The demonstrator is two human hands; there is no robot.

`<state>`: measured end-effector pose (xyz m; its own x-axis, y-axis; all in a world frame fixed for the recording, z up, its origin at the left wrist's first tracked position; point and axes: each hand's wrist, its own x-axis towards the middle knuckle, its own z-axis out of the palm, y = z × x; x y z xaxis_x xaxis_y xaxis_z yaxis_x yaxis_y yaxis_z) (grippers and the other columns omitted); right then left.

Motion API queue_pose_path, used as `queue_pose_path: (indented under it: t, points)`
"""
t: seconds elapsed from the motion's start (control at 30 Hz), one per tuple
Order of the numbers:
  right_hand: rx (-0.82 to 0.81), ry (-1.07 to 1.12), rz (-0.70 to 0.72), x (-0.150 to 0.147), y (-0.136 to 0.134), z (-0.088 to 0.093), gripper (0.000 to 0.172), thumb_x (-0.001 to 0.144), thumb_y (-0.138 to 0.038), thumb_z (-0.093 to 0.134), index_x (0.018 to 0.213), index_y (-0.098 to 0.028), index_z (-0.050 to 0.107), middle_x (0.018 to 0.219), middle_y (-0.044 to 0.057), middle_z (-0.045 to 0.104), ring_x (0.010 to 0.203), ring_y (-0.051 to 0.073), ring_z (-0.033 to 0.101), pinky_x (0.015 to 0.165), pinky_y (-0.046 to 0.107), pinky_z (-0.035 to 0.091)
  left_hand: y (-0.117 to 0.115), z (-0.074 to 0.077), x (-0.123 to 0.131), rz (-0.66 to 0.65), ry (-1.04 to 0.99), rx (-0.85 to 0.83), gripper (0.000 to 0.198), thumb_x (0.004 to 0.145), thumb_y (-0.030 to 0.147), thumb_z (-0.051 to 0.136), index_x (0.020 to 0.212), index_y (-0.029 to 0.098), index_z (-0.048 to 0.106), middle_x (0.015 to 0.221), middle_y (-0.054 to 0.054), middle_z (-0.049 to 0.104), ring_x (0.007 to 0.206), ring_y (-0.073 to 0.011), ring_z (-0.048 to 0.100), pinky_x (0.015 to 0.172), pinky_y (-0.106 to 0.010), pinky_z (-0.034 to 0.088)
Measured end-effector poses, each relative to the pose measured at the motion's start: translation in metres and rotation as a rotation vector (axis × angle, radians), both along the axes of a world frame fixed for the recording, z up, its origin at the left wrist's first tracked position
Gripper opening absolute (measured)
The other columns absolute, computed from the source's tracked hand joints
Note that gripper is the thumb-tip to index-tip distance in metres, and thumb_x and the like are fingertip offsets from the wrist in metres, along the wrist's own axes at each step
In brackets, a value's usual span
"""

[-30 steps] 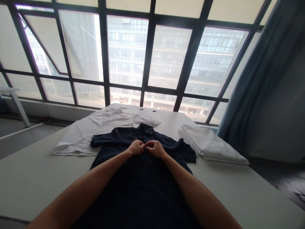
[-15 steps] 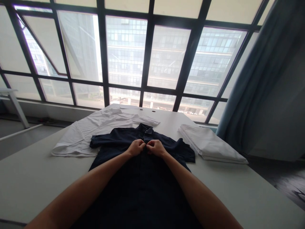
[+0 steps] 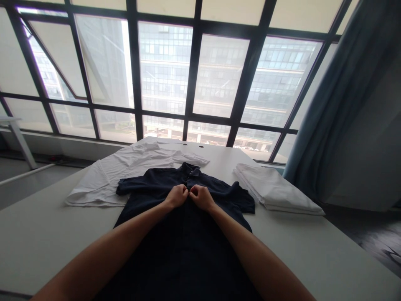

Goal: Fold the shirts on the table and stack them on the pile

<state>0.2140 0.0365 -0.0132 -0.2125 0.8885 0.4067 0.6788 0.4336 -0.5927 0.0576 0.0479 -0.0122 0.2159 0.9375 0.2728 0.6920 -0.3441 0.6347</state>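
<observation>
A dark navy short-sleeved shirt (image 3: 184, 246) lies spread on the white table, collar at the far end and sleeves out to both sides. My left hand (image 3: 177, 195) is closed in a pinch on the front placket below the collar. Right beside it, my right hand (image 3: 202, 197) pinches the other side of the same placket. The fingertips of both hands almost meet at the middle of the shirt. Any button between them is too small and too dark to make out.
To the left and behind lies a crumpled white garment (image 3: 103, 179). A folded white cloth (image 3: 275, 188) rests at the right. The white table (image 3: 313, 242) reaches towards large windows, and a blue-grey curtain (image 3: 326, 117) hangs at the right.
Both hands stay at the same spot on the placket, with only a slight shift of the fingers. The view has moved very little.
</observation>
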Motion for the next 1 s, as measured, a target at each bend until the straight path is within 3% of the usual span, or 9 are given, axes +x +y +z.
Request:
queue_pose_path:
  t: [0.47,0.77,1.0]
  points:
    - [-0.045,0.038,-0.016,0.004,0.001,0.003,0.010,0.076,-0.015,0.066,0.080,-0.015,0.075,0.072,0.005,0.074,0.069,0.018,0.067,0.068,0.024,0.049,0.008,-0.010,-0.002,-0.145,-0.226,0.024,0.015,0.080,0.025,0.050,0.075,0.015,0.060,0.065,0.001,0.057,0.061,-0.0138,0.052,0.061,-0.025,0.037]
    - [-0.011,-0.047,-0.037,0.006,-0.002,0.009,0.009,0.078,-0.021,0.068,0.082,-0.017,0.075,0.078,0.006,0.074,0.075,0.019,0.068,0.071,0.024,0.048,0.011,-0.006,-0.005,-0.250,-0.393,-0.163,0.018,0.077,0.035,0.053,0.076,0.017,0.054,0.057,0.006,0.048,0.052,-0.0106,0.043,0.052,-0.022,0.033]
    - [-0.046,0.026,-0.014,0.003,-0.004,0.017,0.011,0.078,-0.021,0.063,0.076,-0.016,0.073,0.075,0.006,0.073,0.071,0.017,0.068,0.068,0.023,0.048,0.015,-0.009,-0.004,-0.186,-0.275,0.003,0.013,0.076,0.026,0.052,0.066,0.017,0.050,0.058,0.005,0.048,0.056,-0.0105,0.043,0.057,-0.023,0.034]
